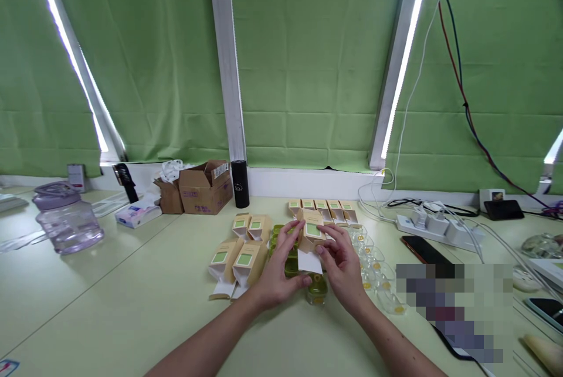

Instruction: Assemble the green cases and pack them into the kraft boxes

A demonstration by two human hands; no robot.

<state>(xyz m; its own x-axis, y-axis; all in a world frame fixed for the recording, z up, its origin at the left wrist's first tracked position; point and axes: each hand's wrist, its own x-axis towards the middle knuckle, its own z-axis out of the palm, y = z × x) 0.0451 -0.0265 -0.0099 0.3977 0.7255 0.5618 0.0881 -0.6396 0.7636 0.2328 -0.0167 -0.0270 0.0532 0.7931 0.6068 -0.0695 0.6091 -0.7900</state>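
A small tan carton with a green label is held between my two hands above the table, its white end flap folded out toward me. My left hand grips its left side with the fingertips, the thumb stretched out below. My right hand has its fingers and thumb on the right side and near the flap. Green containers stand beneath and between my hands, partly hidden by them. Clear plastic cups with yellow centres are lined up right of my right hand. Similar cartons with flaps out lie left of my left hand.
A row of cartons stands behind my hands. At the back left are a cardboard box, a black bottle and a purple jug. To the right lie a power strip, cables and a phone; one area is blurred out.
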